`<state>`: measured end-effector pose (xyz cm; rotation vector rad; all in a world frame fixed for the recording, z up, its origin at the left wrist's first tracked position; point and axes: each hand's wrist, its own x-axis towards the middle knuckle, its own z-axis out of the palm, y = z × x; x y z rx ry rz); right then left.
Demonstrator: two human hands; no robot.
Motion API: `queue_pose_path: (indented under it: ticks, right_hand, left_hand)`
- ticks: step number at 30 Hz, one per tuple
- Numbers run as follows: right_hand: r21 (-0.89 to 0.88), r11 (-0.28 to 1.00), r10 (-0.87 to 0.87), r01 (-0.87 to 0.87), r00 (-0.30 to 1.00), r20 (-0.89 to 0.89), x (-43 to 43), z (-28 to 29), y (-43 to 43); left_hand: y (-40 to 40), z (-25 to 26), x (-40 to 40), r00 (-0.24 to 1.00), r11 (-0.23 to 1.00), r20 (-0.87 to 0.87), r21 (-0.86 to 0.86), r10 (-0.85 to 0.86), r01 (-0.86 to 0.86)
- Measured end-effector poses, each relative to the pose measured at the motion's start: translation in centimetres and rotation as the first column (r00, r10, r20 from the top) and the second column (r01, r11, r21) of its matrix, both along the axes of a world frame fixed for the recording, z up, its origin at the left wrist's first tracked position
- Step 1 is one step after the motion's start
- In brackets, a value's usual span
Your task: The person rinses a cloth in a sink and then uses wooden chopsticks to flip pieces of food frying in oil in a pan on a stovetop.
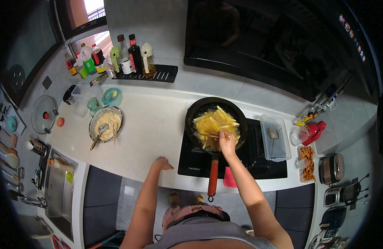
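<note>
Wooden chopsticks (210,135) are held in my right hand (227,141) over a black wok (189,124) on the cooktop. Yellow battered strips (218,121) lie in bubbling oil beneath them, and the wok's red-brown handle (213,177) points towards me. My left hand (162,163) rests on the pale countertop (147,124), left of the cooktop, holding nothing that I can see. Farther left stands a bowl (91,127) of pale battered strips (110,119), with a metal spoon (101,130) and a pair of chopsticks (115,135) in it.
Right of the wok, a wire skimmer (273,133) lies on a clear plastic container (262,149). Beyond it is a tray of browned fried food (307,162). Bottles (135,59) stand on a black wall shelf (169,73). A sink (59,193) is at the left, and a red cloth (229,179) hangs at the counter's front edge.
</note>
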<state>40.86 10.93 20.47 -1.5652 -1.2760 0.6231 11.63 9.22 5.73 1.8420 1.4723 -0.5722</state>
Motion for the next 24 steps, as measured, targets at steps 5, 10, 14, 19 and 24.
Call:
queue_pose_path:
  ticks: [5,10,14,19,24]
  right_hand:
    - [0.071,0.997,0.01,-0.02,0.991,0.133,0.5,1.4,-2.2]
    - [0.135,0.986,0.055,-0.102,0.948,0.313,-1.3,4.4,-3.5]
    - [0.126,0.98,0.106,-0.156,0.937,0.334,-1.8,3.0,-1.6]
    - [0.232,0.931,0.12,-0.28,0.839,0.531,-3.0,2.3,0.2]
    - [0.182,0.974,0.065,-0.135,0.935,0.349,-3.2,0.9,2.7]
  left_hand:
    - [-0.1,1.0,0.4,1.0,1.0,-0.007,0.01,-0.027,0.027]
    - [-0.1,0.8,-0.1,1.0,1.0,-0.005,-0.012,-0.008,0.008]
    - [0.1,1.1,0.3,1.0,1.0,0.026,-0.009,-0.016,0.017]
    - [0.1,-0.3,-0.4,1.0,0.999,0.024,-0.046,0.007,-0.006]
    - [0.2,-2.5,-1.4,0.998,1.0,0.055,-0.01,0.024,-0.024]
